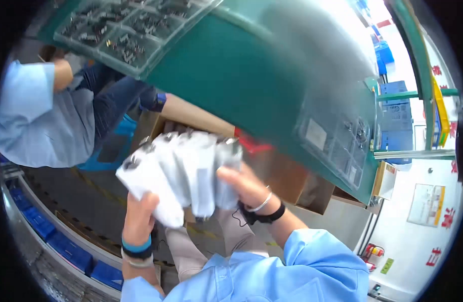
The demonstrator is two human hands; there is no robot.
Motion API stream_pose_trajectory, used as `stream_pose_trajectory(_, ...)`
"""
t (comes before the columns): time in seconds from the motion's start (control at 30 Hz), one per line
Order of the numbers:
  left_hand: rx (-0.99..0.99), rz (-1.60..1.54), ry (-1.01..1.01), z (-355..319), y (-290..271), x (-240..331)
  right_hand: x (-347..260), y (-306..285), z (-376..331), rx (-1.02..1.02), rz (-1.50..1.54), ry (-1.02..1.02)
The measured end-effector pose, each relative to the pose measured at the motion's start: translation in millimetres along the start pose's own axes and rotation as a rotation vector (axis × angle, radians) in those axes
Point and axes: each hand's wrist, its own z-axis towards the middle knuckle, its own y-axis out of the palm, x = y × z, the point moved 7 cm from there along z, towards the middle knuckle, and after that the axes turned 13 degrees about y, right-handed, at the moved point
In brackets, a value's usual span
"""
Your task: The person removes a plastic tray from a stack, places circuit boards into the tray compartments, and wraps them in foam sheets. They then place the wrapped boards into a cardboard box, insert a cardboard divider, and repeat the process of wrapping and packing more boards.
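Several long white parts (200, 173) with dark and metallic pieces at their far ends are held side by side in front of me, blurred by motion; their exact kind cannot be made out. My left hand (139, 214) grips the left end of the row, thumb on the near side. On the right end my right hand (247, 187) is closed, with its thumb over the white surface. The fingers behind the parts are hidden. A dark wrist strap (267, 215) with a thin black cord sits on my right wrist.
Ahead is a green worktable (216, 75) with a clear compartment box (146, 60) of small dark parts at left and another divided tray (337, 146) at right. Cardboard boxes (286, 181) stand beneath its edge. A seated co-worker (45, 118) is at left; blue bins (70, 251) line a rack.
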Motion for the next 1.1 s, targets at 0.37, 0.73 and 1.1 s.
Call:
stream_pose_trajectory(0.37, -0.656, -0.073, 0.115, 208.1, 260.2, 14.1, -193.1, -195.5, -20.7, 0.421, -0.039, -0.491)
stream_pose_trajectory(0.73, -0.189, 0.531, 0.253, 268.5, 196.2, -20.4, -177.1, -285.4, 19.7, 1.310, -1.424, -0.637)
stream_pose_trajectory(1.1, 0.267, 0.120, -0.200, 25.1, -46.1, -118.2, 24.9, -6.7, 75.6, 0.107, -0.763, -0.425)
